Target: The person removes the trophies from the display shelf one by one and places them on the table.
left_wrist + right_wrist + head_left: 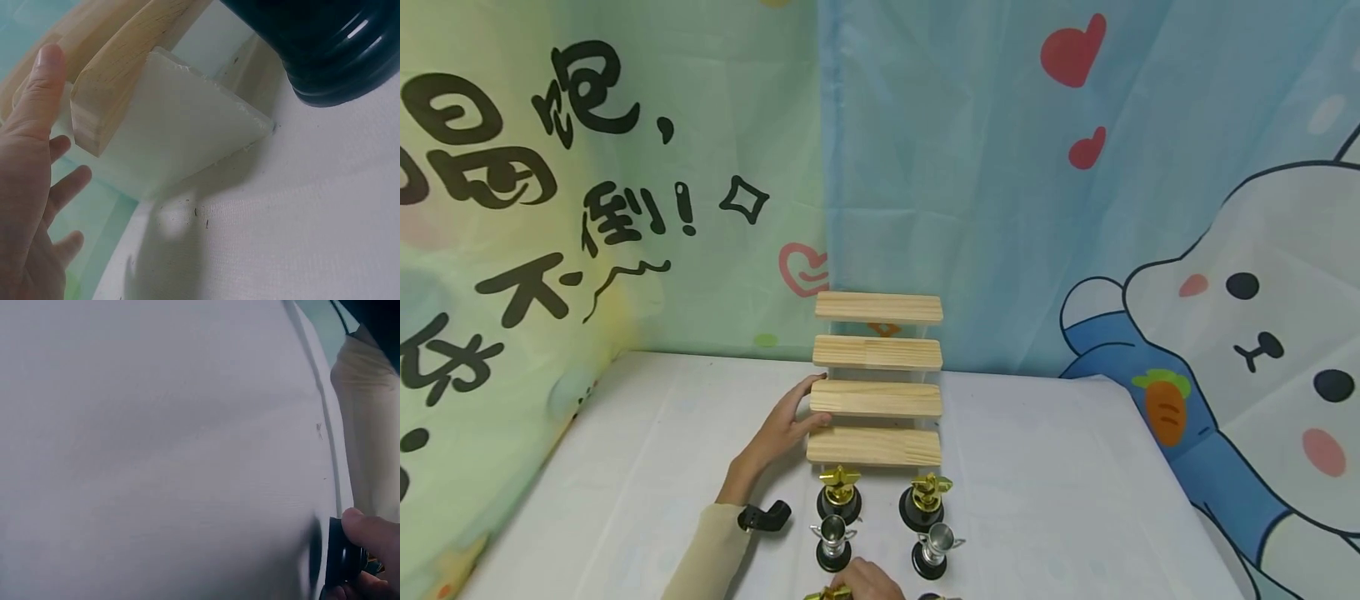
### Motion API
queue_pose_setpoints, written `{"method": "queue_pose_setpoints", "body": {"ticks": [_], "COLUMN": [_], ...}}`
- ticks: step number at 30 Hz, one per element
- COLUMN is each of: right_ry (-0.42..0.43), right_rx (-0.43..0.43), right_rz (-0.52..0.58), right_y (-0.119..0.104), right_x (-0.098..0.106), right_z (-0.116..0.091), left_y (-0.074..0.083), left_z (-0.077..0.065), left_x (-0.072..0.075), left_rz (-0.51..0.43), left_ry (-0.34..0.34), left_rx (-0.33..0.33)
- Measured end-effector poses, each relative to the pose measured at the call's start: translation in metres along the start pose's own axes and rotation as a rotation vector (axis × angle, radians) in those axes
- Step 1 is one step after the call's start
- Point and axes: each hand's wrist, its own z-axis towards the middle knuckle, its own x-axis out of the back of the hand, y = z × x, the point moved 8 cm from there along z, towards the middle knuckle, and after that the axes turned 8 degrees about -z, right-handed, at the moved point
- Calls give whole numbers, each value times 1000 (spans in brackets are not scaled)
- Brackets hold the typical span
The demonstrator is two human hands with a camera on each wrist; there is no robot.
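Observation:
A tiered rack with wooden shelves [876, 400] stands against the back curtain. My left hand [784, 429] rests at its left side, fingers spread and fairly straight, with the thumb close to a shelf end [100, 112] in the left wrist view. At the bottom edge of the head view, my right hand [874, 581] holds a gold trophy [827, 593], only partly in sight. The right wrist view shows its black base [342, 553] pinched between thumb and fingers, tipped on its side.
Before the rack stand two gold trophies [839, 493] [927, 498] on black bases. Nearer are two silver cups, one left [833, 537] and one right [937, 542]. Another trophy [931, 597] is cut off below. A white cloth [1060, 483] covers the table.

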Motion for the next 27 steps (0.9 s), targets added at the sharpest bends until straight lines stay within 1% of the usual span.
{"method": "queue_pose_setpoints", "body": {"ticks": [1, 6, 11, 16, 20, 26, 27], "right_ry": [8, 26, 92, 172, 179, 213, 216], "right_rx": [2, -47, -90, -89, -90, -54, -51], "right_rz": [-6, -1, 26, 0, -6, -20, -21], "right_y": [1, 6, 9, 9, 9, 6, 5], "right_x": [-1, -4, -5, -7, -7, -4, -2], "right_z": [0, 0, -1, -5, -7, -13, -13], "left_y": [-2, -4, -4, -2, -2, 31, 33], "left_z": [0, 0, -1, -1, -2, -4, -3], "left_x": [0, 0, 2, 2, 2, 3, 3], "left_rz": [-4, -9, 11, 16, 14, -1, 2], "left_ry": [0, -7, -10, -12, -12, -25, -27], "left_rx": [-1, -7, -19, -35, -28, -5, -5]}}
